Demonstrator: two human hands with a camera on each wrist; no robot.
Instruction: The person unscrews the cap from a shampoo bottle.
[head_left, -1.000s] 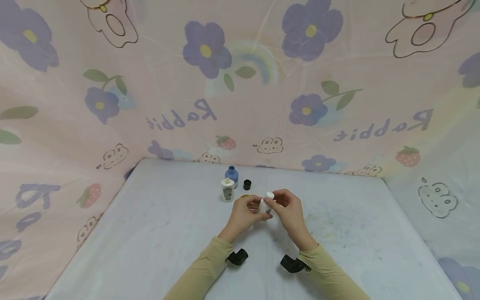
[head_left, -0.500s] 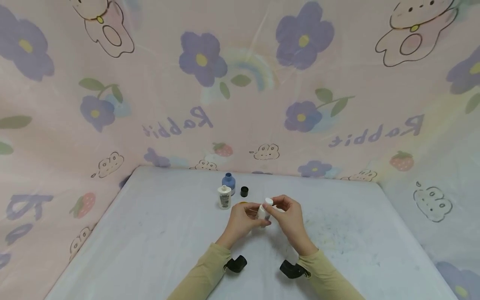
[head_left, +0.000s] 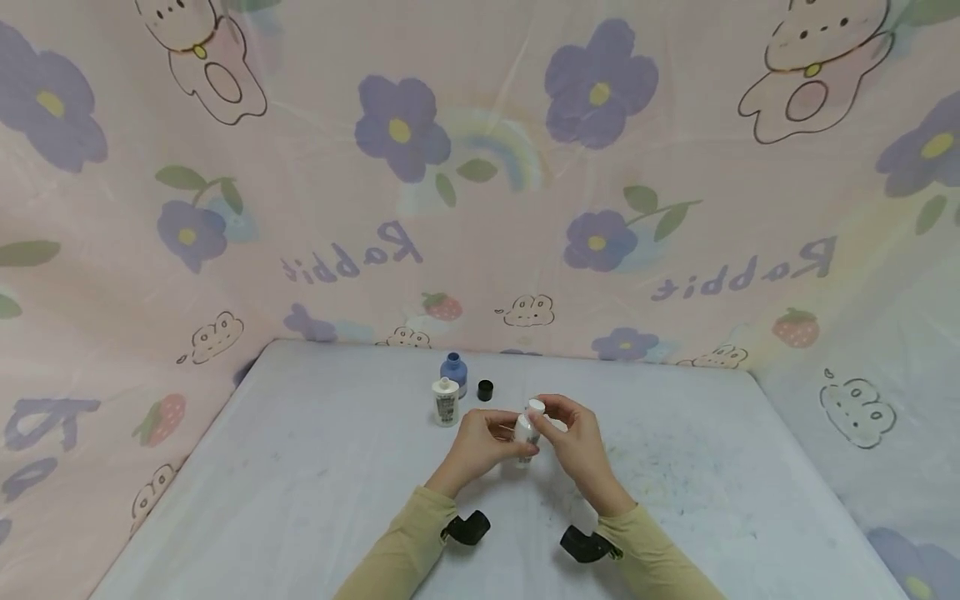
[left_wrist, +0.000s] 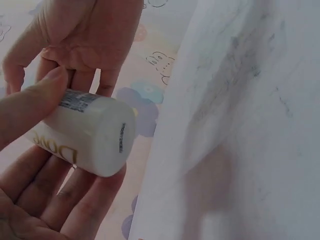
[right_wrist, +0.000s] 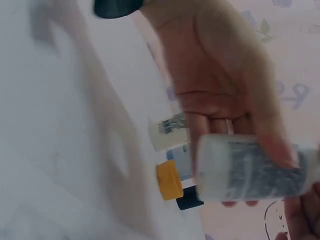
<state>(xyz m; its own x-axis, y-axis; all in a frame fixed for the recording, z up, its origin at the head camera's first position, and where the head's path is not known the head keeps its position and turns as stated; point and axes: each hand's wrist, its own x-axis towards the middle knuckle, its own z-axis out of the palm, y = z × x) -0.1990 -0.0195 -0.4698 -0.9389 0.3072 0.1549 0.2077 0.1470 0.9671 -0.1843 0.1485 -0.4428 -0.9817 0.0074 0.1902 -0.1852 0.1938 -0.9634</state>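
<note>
A small white bottle (head_left: pixel 527 432) with "Dove" lettering is held up in front of me, between both hands. My left hand (head_left: pixel 480 446) grips its body, with the thumb across the label in the left wrist view. My right hand (head_left: pixel 576 437) pinches the white cap (head_left: pixel 536 407) at the bottle's top. In the left wrist view the bottle's base (left_wrist: pixel 116 137) faces the camera, while the cap is hidden behind fingers. Beyond the left hand stands another white bottle (head_left: pixel 446 403), and a blue bottle (head_left: pixel 454 375) with an uncovered neck is just behind it.
On the white table (head_left: pixel 315 467), a black cap (head_left: pixel 485 390) lies right of the blue bottle. An orange cap (right_wrist: pixel 169 180) lies near these bottles in the right wrist view. Patterned cloth (head_left: pixel 487 233) walls the table's back and sides.
The whole head view has shifted down a little as the camera tilted. Both hands keep their hold on the bottle and cap. The yellow-orange cap has slipped out of sight behind the left hand.
</note>
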